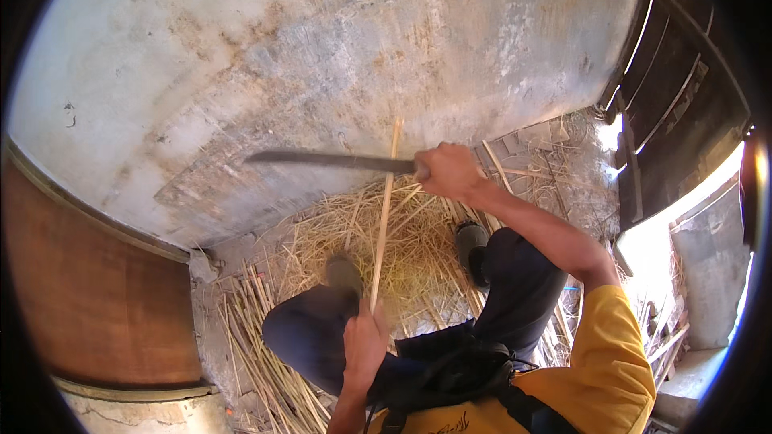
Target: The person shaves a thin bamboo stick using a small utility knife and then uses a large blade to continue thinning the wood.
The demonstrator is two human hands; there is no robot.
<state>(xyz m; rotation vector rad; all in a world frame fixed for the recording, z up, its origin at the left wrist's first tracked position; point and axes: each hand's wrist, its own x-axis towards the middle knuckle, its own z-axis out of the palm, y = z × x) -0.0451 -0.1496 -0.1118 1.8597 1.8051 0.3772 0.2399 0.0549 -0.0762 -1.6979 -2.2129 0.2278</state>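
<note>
My right hand [447,171] is closed round the handle of a machete, out in front of my right knee. The long dark machete blade [330,161] points left and crosses the upper part of a pale bamboo strip [383,233]; whether the two touch I cannot tell. Low in front of my body, my left hand [366,343] grips the lower end of that strip, slightly blurred. The strip runs up and away from me, its far end standing before the wall.
A stained plaster wall [386,48] rises ahead. Shavings [322,237] cover the floor between my shoes, and several split strips [261,337] lie at left. A brown wooden panel [96,281] stands far left, dark boards [683,88] at right.
</note>
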